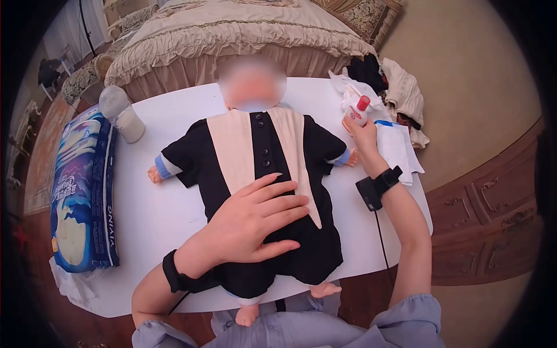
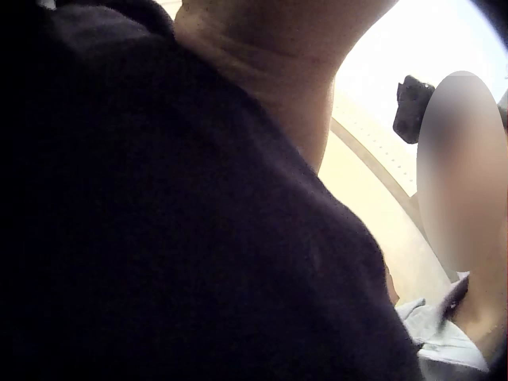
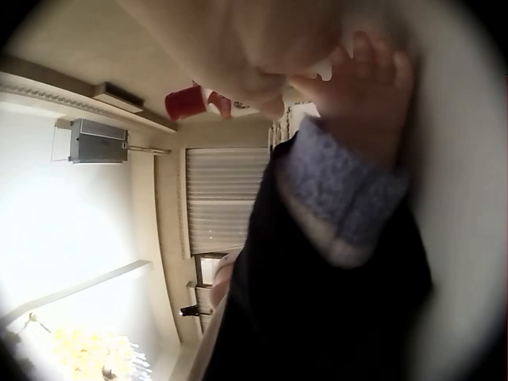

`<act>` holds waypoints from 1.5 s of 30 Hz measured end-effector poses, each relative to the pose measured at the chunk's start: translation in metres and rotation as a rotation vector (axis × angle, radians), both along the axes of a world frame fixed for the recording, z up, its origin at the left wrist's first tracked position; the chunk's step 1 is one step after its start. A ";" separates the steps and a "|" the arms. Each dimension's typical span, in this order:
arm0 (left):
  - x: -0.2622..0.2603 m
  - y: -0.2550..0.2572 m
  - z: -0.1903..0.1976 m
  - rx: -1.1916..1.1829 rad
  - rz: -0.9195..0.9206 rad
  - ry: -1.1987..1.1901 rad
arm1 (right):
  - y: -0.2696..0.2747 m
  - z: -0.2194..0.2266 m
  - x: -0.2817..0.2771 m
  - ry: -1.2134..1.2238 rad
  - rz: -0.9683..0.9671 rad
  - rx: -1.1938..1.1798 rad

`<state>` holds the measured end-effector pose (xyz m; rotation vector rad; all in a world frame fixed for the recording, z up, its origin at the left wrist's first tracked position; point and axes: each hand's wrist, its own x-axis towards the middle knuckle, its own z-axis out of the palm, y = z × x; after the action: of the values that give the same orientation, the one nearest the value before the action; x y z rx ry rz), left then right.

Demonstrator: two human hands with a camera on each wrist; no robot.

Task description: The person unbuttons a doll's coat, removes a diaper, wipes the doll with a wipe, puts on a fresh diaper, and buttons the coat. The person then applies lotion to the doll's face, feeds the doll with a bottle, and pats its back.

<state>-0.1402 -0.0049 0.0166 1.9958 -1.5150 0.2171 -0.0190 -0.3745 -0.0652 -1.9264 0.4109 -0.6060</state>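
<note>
A baby doll (image 1: 316, 249) lies on its back on the white table, dressed in a black outfit with cream lapels and dark buttons. My left hand (image 1: 249, 219) rests on its belly, fingers extended and slightly spread. At the upper right, my right hand (image 1: 364, 137) grips a small white bottle (image 1: 355, 117) with a red cap, held upright. The doll's sleeve with its fuzzy blue cuff (image 3: 333, 182) fills much of the right wrist view, close below my hand. Black cloth (image 2: 190, 214) covers most of the left wrist view, hiding the left fingers.
On the table's left stand a blue diaper pack (image 1: 81, 191) and a clear bottle with white contents (image 1: 129, 124). White papers (image 1: 395, 151) and crumpled white cloth (image 1: 348, 90) lie at the right. Behind is a bed (image 1: 243, 35); clothes (image 1: 403, 87) are piled beyond the table's right corner.
</note>
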 end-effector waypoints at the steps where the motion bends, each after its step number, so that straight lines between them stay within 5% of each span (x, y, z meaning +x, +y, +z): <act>1: 0.000 0.000 0.000 -0.009 -0.001 0.025 | 0.003 -0.003 0.003 0.025 -0.054 0.000; 6: 0.006 0.006 0.004 -0.162 0.028 0.130 | 0.015 0.023 0.005 -0.352 0.046 -0.066; 8: 0.004 0.017 0.017 -0.387 0.142 0.276 | 0.063 0.077 -0.037 -0.401 0.330 -0.047; 9: 0.006 0.030 0.028 -0.407 0.254 0.076 | 0.088 0.094 -0.059 -0.367 0.516 0.166; 10: 0.004 0.033 0.033 -0.540 0.292 0.156 | 0.108 0.104 -0.081 -0.336 0.663 0.139; 12: -0.002 0.039 0.042 -0.639 0.311 0.226 | 0.134 0.116 -0.125 -0.117 0.842 -0.086; 13: -0.006 0.038 0.042 -0.666 0.281 0.228 | 0.152 0.126 -0.134 -0.237 0.997 -0.386; 15: -0.022 0.044 0.045 -0.401 0.257 0.217 | 0.176 0.131 -0.146 -0.246 1.132 -0.518; 17: -0.020 0.040 0.037 -0.399 0.235 -0.037 | 0.178 0.124 -0.149 -0.289 1.159 -0.513; 28: -0.005 0.047 0.031 -0.416 0.222 -0.193 | 0.165 0.113 -0.142 -0.172 1.238 -0.290; 31: -0.006 0.051 0.030 -0.316 0.231 -0.434 | 0.166 0.113 -0.141 -0.096 1.274 -0.216; 37: -0.016 0.039 0.032 -0.377 0.330 -0.163 | 0.167 0.111 -0.143 -0.122 1.224 -0.254; 40: -0.025 0.038 0.043 -0.577 0.418 0.467 | 0.167 0.110 -0.142 -0.170 1.239 -0.277; 41: -0.023 0.039 0.043 -0.576 0.415 0.467 | 0.168 0.110 -0.142 -0.184 1.252 -0.266; 43: -0.019 0.039 0.039 -0.839 0.182 1.452 | 0.169 0.111 -0.144 -0.205 1.188 -0.289; 44: -0.010 0.042 0.008 -1.088 -0.368 1.637 | 0.169 0.113 -0.145 -0.225 1.123 -0.313; 45: -0.013 0.035 0.013 -1.079 -0.392 1.646 | 0.169 0.117 -0.145 -0.219 1.105 -0.326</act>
<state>-0.1527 0.0300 0.0301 0.4700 -0.3738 -0.5535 -0.1640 -0.2059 0.0517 -1.9987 -0.9062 -0.1258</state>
